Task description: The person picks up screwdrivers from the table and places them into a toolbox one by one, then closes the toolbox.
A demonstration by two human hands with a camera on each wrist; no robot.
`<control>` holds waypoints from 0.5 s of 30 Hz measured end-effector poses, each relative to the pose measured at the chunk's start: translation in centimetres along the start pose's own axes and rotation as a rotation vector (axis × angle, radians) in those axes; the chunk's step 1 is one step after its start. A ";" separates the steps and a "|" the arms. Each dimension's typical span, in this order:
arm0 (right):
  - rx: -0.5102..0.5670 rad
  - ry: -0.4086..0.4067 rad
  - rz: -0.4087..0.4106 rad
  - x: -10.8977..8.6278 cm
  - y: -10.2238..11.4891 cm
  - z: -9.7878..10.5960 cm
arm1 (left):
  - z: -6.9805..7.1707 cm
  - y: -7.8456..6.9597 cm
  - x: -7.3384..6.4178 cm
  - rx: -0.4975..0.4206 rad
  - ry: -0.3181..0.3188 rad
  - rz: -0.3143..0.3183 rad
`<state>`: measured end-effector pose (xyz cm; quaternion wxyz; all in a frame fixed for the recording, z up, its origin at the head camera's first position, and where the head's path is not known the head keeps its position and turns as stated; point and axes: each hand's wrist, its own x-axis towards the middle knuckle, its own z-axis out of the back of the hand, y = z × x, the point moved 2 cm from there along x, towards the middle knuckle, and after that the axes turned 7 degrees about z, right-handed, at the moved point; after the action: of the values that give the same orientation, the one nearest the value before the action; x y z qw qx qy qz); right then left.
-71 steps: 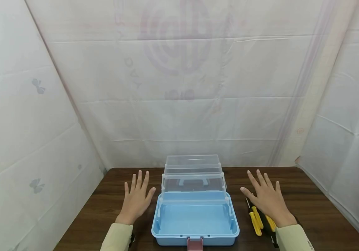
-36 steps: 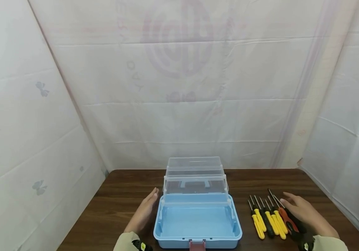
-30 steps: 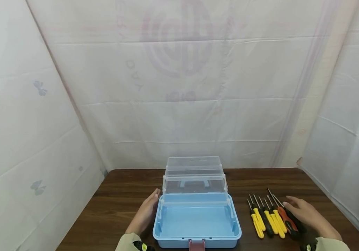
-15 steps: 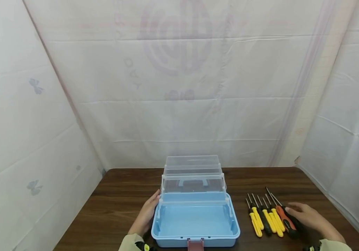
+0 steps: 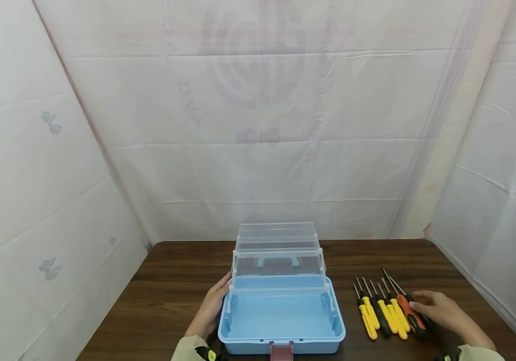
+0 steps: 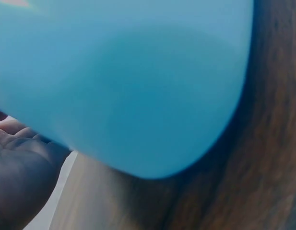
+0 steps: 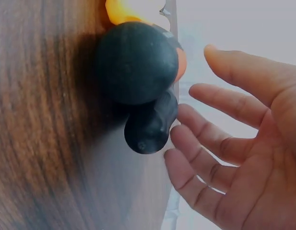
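A light blue plastic toolbox [image 5: 280,347] stands with its clear lid [image 5: 278,230] raised at the back; its tray inside is bare. My left hand [image 5: 209,312] lies along the box's left side, fingers extended and partly hidden behind the wall; the left wrist view shows the blue wall [image 6: 152,96] close up. To the right lies a row of screwdrivers, several with yellow handles [image 5: 368,323]. At the row's right end are an orange-and-black screwdriver [image 5: 412,317] and a black-handled screwdriver [image 7: 150,127]. My right hand [image 5: 440,313] is beside that black handle, fingers loosely bent, thumb apart.
The dark wood table [image 5: 163,296] extends around the box. White sheeting [image 5: 258,175] encloses the back and both sides. A pink latch [image 5: 281,352] hangs at the box's front edge.
Both hands were spread palm down over the table. The left has turned in against the box; the right has moved off the screwdrivers to their right side. Little differs over the last half second.
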<state>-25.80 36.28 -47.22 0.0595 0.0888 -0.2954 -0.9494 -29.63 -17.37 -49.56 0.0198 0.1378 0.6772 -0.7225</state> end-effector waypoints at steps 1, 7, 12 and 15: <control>0.001 -0.004 0.004 0.0 0.1 0.0 | 0.0 0.0 0.0 -0.005 0.004 -0.002; 0.002 0.002 -0.002 -0.1 0.8 0.0 | 0.1 0.0 0.1 -0.010 0.011 -0.003; 0.001 0.008 -0.012 0.0 1.6 -0.4 | 0.0 0.0 0.1 -0.025 0.017 -0.001; -0.007 0.013 -0.020 0.1 1.9 -0.6 | 0.1 0.0 0.1 -0.042 0.022 0.006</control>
<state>-25.68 34.38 -46.67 0.0522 0.0977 -0.2909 -0.9503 -29.70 -17.42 -49.55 0.0174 0.1474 0.6919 -0.7066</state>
